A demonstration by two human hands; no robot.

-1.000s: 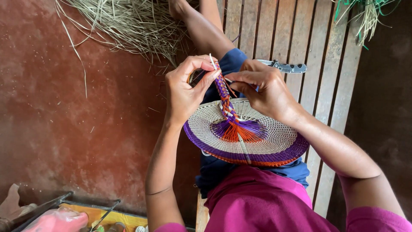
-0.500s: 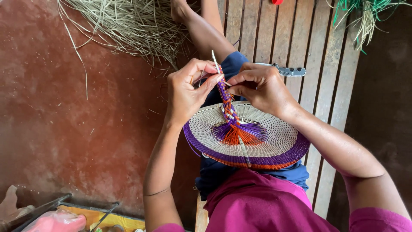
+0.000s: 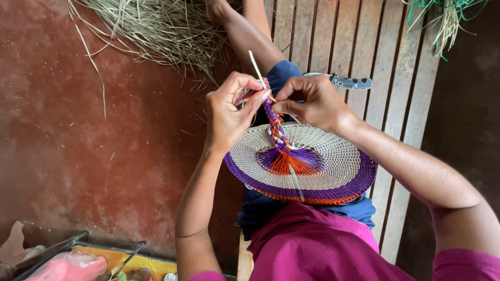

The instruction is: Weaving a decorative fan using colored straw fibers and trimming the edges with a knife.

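A round woven fan [image 3: 333,164], pale in the middle with a purple and orange rim, lies on my lap. Its braided purple, orange and white handle [image 3: 274,122] rises from a purple-orange sunburst. My left hand [image 3: 229,112] pinches the top of the braid, where a pale straw strand [image 3: 255,62] sticks up. My right hand [image 3: 312,101] grips the same braid top from the other side, its fingertips meeting those of the left.
I sit on a slatted wooden bench [image 3: 388,47]. A folding knife [image 3: 348,81] lies on it behind my right hand. Dry straw [image 3: 156,28] is heaped on the red floor, green strands [image 3: 442,13] lie top right, and a tray with a pink bag [image 3: 67,265] sits bottom left.
Both hands have shifted slightly on the braid top, and the pale strand now sticks up higher. The fan stays on my lap.
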